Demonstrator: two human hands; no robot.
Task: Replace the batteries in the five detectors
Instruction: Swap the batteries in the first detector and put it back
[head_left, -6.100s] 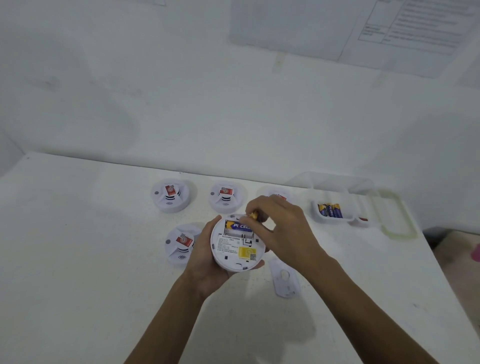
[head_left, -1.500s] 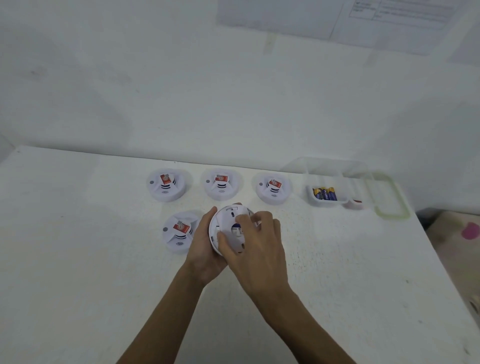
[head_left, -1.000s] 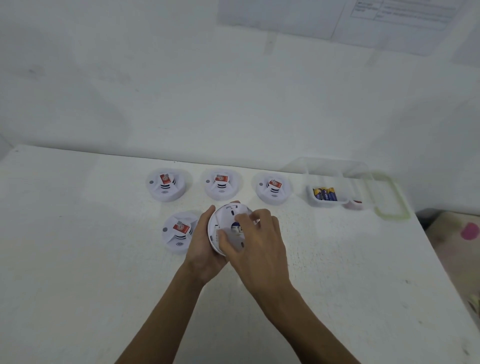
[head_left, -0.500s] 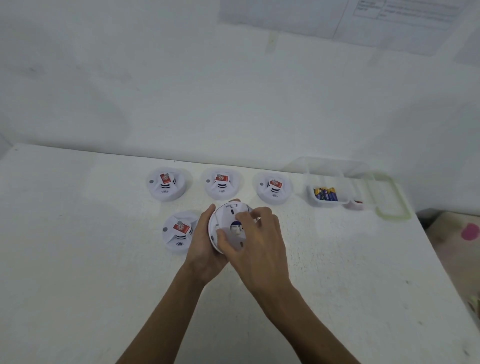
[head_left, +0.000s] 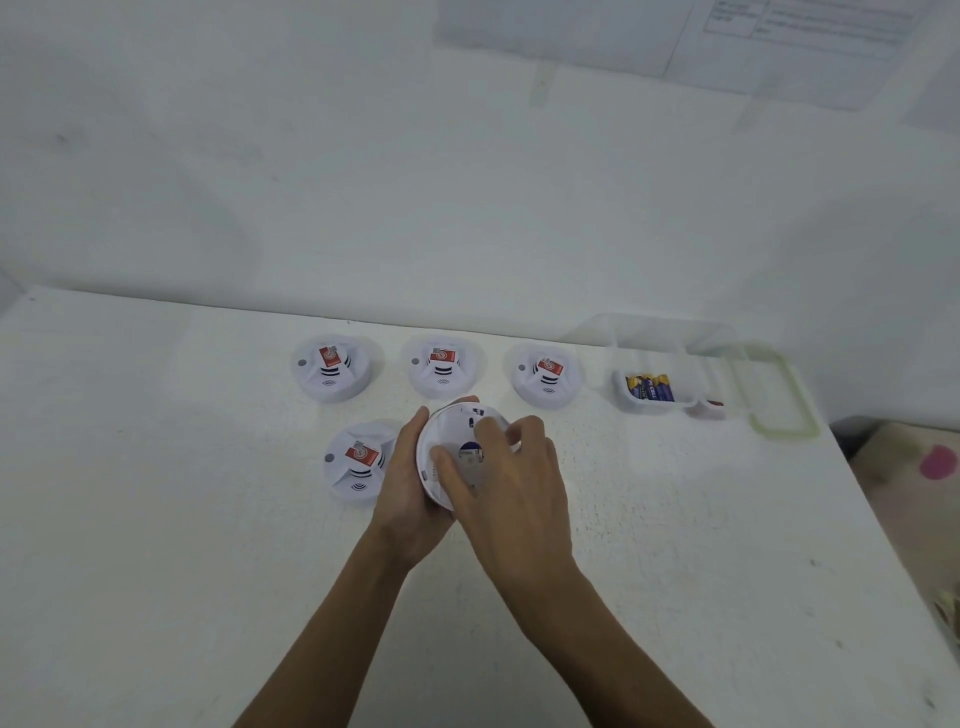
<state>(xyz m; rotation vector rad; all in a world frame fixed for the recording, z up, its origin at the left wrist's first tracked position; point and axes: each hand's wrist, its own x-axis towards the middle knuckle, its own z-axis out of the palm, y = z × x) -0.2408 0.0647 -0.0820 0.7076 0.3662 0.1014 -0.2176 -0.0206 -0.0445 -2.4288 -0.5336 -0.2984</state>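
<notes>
A round white detector (head_left: 452, 441) is held back side up above the table, its back plate covering the battery bay. My left hand (head_left: 408, 488) grips its left rim from below. My right hand (head_left: 511, 483) lies over the back plate, thumb and fingers curled on it. Three detectors stand face up in a far row: one at the left (head_left: 332, 369), one in the middle (head_left: 441, 366) and one at the right (head_left: 545, 374). Another detector (head_left: 358, 462) sits just left of my left hand. Each bears a red sticker.
A clear plastic box (head_left: 660, 384) at the far right holds several blue and yellow batteries (head_left: 649, 388). Its green-rimmed lid (head_left: 779, 395) lies beside it near the right edge of the white table (head_left: 156, 493). A white wall rises behind.
Six seconds ago the battery bay was uncovered with my right hand at a battery and the back plate lay on the table. Now the plate is on the detector under my right hand.
</notes>
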